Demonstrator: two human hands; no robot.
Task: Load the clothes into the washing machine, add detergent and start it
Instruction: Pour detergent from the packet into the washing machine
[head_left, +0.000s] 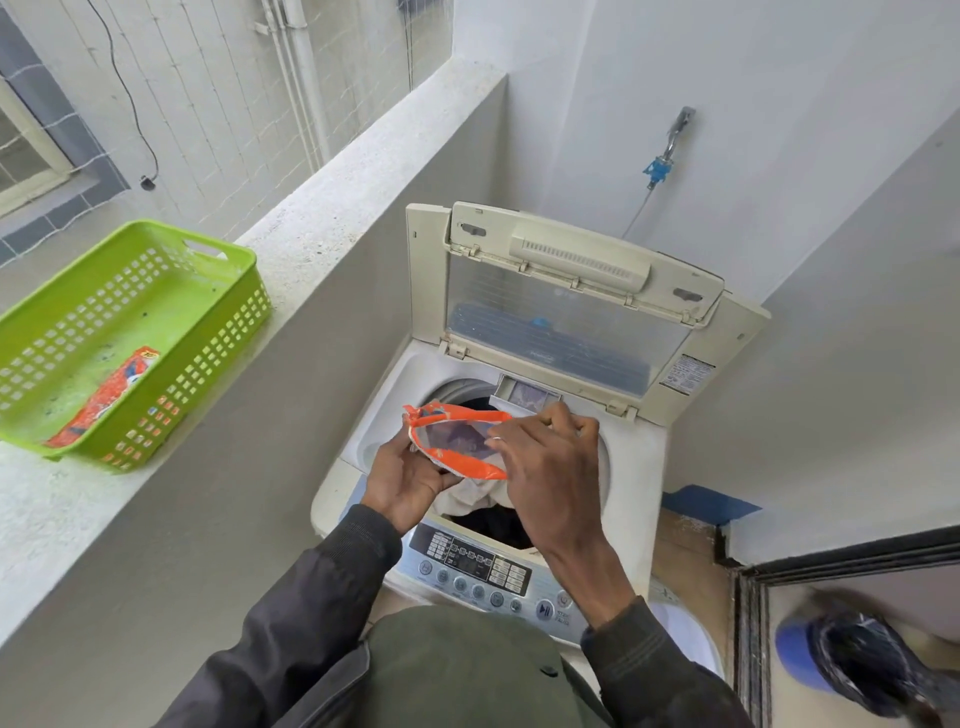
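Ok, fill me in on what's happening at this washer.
A person stands over a top-loading washing machine with its lid raised. The left grip holds an orange detergent packet from below, and the right grip pinches its far edge. The packet's mouth looks open, above the drum. Clothes are already inside. No hand is on the control panel. A green basket on the ledge holds another orange packet.

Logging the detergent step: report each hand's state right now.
Left hand: holding the orange detergent packet from below.
Right hand: pinching the same packet's right edge.
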